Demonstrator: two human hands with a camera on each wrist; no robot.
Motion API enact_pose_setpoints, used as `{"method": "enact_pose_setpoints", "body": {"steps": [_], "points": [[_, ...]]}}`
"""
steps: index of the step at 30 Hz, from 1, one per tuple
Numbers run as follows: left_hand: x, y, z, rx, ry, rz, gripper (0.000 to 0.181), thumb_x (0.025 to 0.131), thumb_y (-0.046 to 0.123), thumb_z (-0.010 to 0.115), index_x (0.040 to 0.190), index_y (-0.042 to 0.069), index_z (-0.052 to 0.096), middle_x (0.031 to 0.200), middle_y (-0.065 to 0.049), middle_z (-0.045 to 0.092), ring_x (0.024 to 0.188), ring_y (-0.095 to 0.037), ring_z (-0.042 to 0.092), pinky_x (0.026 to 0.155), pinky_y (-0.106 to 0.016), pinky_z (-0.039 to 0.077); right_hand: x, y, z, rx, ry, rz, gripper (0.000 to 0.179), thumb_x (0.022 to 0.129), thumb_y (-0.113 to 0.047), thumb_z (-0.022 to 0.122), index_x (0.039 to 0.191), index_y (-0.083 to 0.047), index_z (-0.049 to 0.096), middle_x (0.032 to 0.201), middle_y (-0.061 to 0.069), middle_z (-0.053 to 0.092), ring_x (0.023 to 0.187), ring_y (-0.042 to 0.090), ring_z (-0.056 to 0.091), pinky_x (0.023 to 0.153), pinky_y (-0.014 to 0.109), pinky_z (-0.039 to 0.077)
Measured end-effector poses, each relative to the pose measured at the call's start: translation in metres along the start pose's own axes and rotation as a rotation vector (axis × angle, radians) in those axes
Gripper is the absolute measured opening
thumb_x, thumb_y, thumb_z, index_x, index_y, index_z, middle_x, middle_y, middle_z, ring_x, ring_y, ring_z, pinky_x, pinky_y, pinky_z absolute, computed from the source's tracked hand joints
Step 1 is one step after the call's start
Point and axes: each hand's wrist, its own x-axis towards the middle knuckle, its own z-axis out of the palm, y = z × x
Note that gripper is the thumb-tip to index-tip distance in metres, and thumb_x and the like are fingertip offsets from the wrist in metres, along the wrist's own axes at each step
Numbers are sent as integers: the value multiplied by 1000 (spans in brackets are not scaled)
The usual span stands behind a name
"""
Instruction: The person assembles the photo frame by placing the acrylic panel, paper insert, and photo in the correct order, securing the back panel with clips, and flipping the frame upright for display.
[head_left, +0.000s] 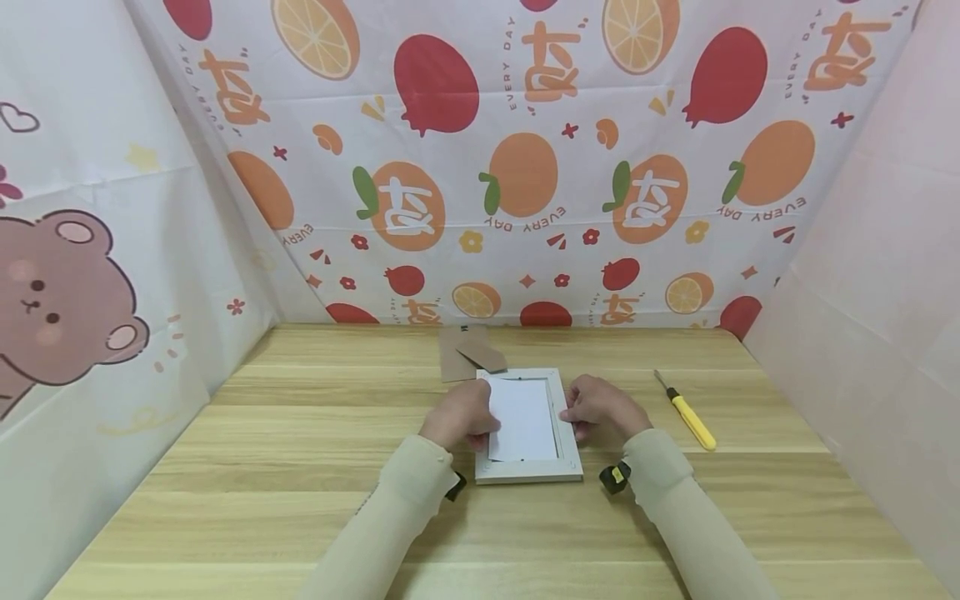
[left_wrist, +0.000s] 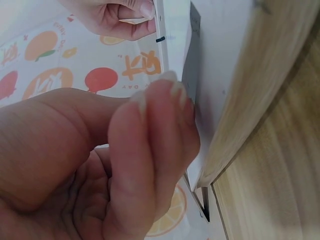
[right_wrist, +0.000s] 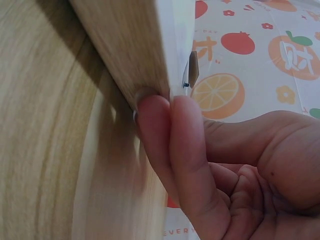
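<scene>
You work at a wood-grain surface [head_left: 262, 500], enclosed by a fruit-print cloth [head_left: 525, 108] behind and pale cloth at the sides. The white frame [head_left: 528, 473] lies flat on the surface directly in front of you. Its recess faces up, which suggests the back is uppermost for access.

The white sheet [head_left: 521, 417] sits at the recess, offset to the left and not fully square with the opening. Small dark tabs [head_left: 522, 460] at the near and far rails presumably serve to retain the layers.

Your left hand [head_left: 459, 412] is narrow, fingertips drawn together at the sheet's left edge; it appears to pinch that edge, probably to control how the sheet lies. Your right hand [head_left: 603, 407] pinches the right rail, thumb above and fingers against the outer side, which should steady the frame.

Just beyond the frame, a brown board [head_left: 453, 362] lies with a smaller brown piece [head_left: 486, 358] partly over it, apparently set aside to leave the recess accessible. Farther right, apart from the frame, the yellow-handled screwdriver [head_left: 693, 422] lies flat, out of your hands' way.
</scene>
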Motion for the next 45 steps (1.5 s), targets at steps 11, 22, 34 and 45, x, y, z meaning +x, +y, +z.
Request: {"method": "enact_pose_setpoints", "body": {"steps": [11, 22, 34, 45], "points": [[1, 1, 3, -3, -15, -15, 15, 93, 7, 73, 86, -1, 62, 51, -6, 60, 42, -14, 55, 39, -20, 41, -1, 0, 0, 8, -7, -6, 14, 97, -11, 71, 89, -3, 62, 71, 7, 67, 57, 13, 64, 60, 23, 53], [1, 3, 5, 15, -27, -21, 15, 94, 10, 73, 92, -1, 62, 56, -7, 61, 42, -13, 56, 39, -19, 42, -1, 2, 1, 34, -6, -13, 15, 97, -9, 72, 89, -2, 61, 71, 8, 67, 57, 13, 65, 61, 23, 54], [0, 4, 5, 24, -11, -23, 16, 93, 10, 74, 94, -1, 62, 58, -8, 62, 42, -13, 56, 39, -19, 41, 0, 2, 0, 29, -9, -20, 16, 96, -9, 72, 88, -2, 60, 69, 7, 67, 56, 12, 65, 58, 22, 51], [0, 3, 6, -12, 7, -17, 21, 88, 9, 81, 92, -1, 62, 61, -8, 60, 44, -14, 54, 40, -20, 41, 1, 3, 1, 45, -6, -17, 15, 97, -9, 71, 89, -3, 60, 69, 7, 66, 55, 12, 64, 57, 22, 51]]}}
